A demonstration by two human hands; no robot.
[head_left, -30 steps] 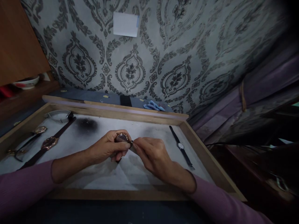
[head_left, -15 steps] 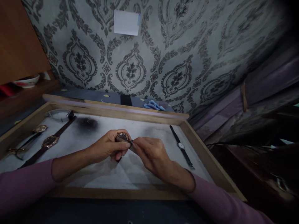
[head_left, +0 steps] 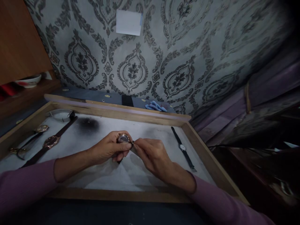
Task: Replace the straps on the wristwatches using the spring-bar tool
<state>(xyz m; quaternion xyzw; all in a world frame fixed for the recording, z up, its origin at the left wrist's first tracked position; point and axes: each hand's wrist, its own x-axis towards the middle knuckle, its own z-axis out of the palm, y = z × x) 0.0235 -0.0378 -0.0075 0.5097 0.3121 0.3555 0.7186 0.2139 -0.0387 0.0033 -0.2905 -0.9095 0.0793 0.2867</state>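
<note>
A round gold-rimmed watch (head_left: 123,138) is held in my left hand (head_left: 112,147), with the thumb across its lower edge and the other fingers under it. A short dark strap end shows below those fingers. My right hand (head_left: 152,153) is closed in a pinch at the watch's right side, on something small and dark that I cannot make out. Both hands are over the white floor of a wooden tray (head_left: 122,195). To the right lies a watch with a white face and dark strap (head_left: 182,147).
On the tray's left lie a brown-strapped watch (head_left: 51,142), a grey strap (head_left: 61,115), and a small gold watch (head_left: 41,128). Behind the tray rests a blue cloth (head_left: 156,106). A bowl (head_left: 29,81) stands on the left shelf; a purple curtain (head_left: 225,106) hangs at right.
The view has shifted slightly. The watch face appears a little lighter and tilted differently, while both hands keep nearly the same hold.
</note>
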